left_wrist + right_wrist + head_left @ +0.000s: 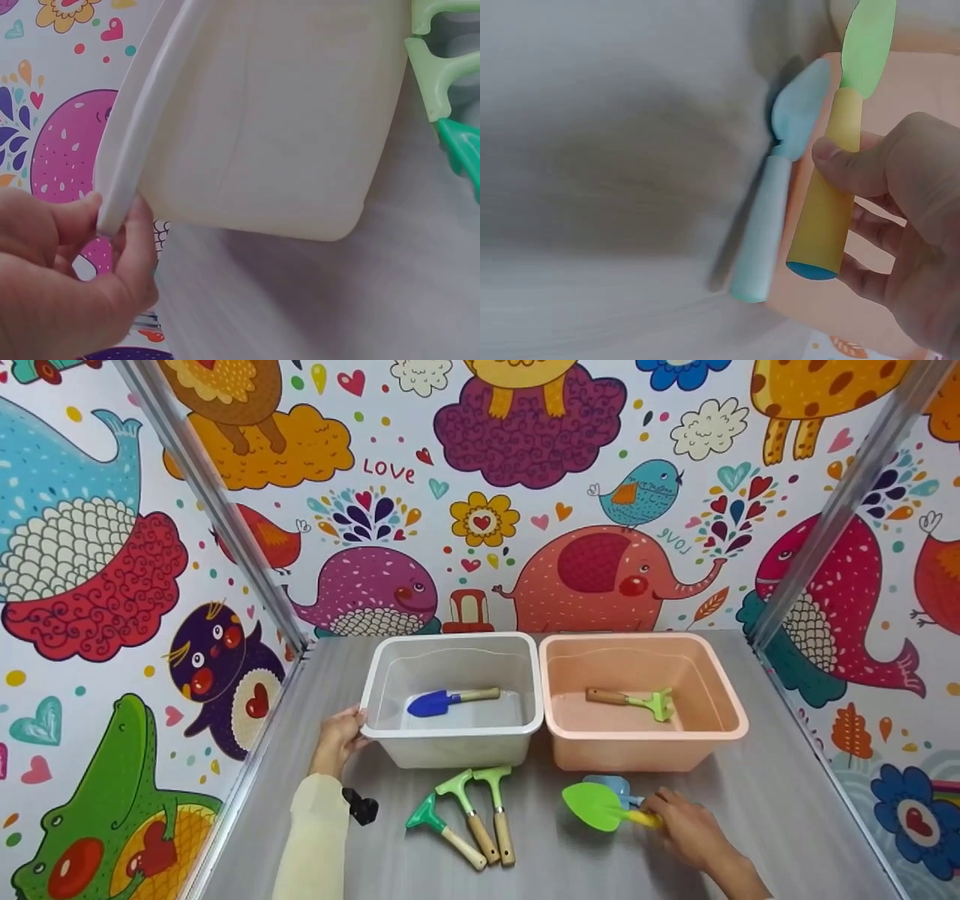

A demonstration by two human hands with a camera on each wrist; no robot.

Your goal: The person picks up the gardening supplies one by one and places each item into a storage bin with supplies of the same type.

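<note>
My left hand (341,737) pinches the rim of the white plastic tub (454,750) at its near left corner, thumb on one side and fingers on the other in the left wrist view. A blue trowel (431,703) with a wooden handle lies in that tub. With my right hand (686,829) I grip the yellow handle (826,202) of a toy trowel with a green blade (595,805), raised off the table. Just beyond it a light blue trowel (778,180) lies on the table, partly hidden in the head view. Beside it stands the peach tub (637,754).
Inside the peach tub lies a small green rake (658,705) with a wooden handle. Three green-headed tools with wooden handles, one a darker green rake (429,816), lie before the white tub. Printed panels and metal posts (225,510) border the grey table (540,862).
</note>
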